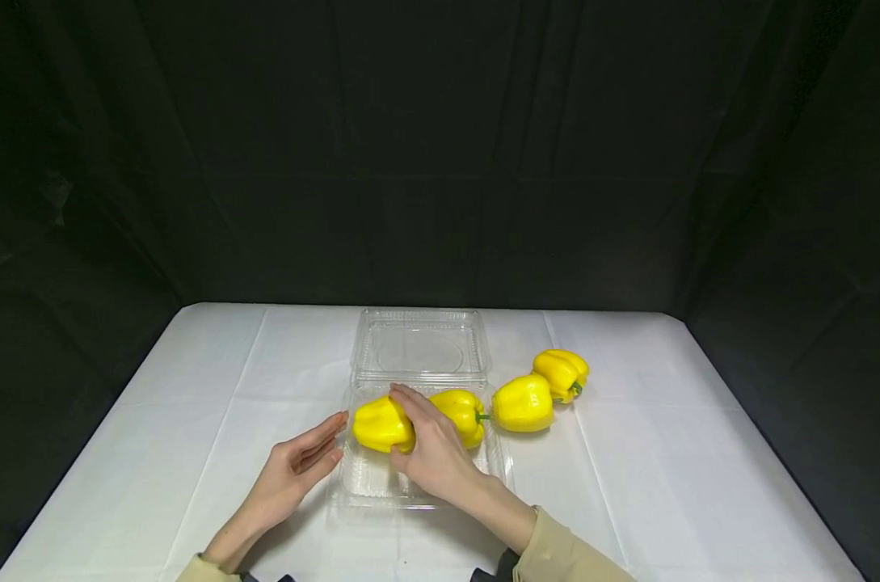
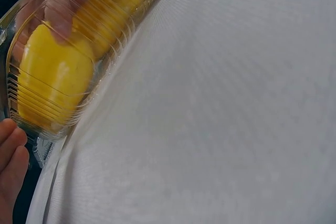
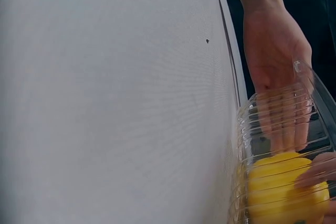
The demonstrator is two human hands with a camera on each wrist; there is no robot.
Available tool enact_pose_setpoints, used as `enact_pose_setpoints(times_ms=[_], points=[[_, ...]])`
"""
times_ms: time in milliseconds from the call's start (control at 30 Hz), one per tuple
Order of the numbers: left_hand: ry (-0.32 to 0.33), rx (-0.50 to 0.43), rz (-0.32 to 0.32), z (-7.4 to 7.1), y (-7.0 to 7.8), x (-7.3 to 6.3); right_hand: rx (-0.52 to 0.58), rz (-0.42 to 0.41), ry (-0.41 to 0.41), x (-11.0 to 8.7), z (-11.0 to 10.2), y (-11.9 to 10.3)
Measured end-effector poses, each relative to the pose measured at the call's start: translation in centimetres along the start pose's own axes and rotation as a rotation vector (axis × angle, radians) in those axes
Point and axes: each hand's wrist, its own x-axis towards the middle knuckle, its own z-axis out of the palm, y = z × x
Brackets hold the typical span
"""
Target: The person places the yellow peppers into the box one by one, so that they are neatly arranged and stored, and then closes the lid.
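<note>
Fingers of the right hand (image 1: 440, 453) grip a yellow pepper (image 1: 377, 424) inside the clear container (image 1: 374, 483), beside a second pepper (image 1: 463, 411), while the left hand (image 1: 288, 477), fingers extended, stands at the container's left wall, and two further peppers (image 1: 523, 403) lie on the white table (image 1: 672, 469) to the right.

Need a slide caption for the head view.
Right hand grips a yellow pepper inside the open clear container; left hand at its edge.
</note>
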Motion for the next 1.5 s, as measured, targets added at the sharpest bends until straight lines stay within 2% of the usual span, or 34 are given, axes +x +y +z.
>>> enact_pose_setpoints(times_ms=[400,900,1267,1500], points=[[0.003,-0.009,0.021,0.1,-0.2,0.0,0.048,0.009,-0.013,0.0,0.0,0.3],[0.007,-0.002,0.006,0.0,-0.1,0.0,0.081,0.027,0.001,0.0,-0.1,0.2],[0.001,0.0,0.022,0.1,-0.3,0.1,0.183,0.074,0.043,-0.3,-1.1,0.3],[0.002,0.003,0.01,0.1,-0.3,0.0,0.183,0.06,0.044,-0.5,-1.6,0.5]])
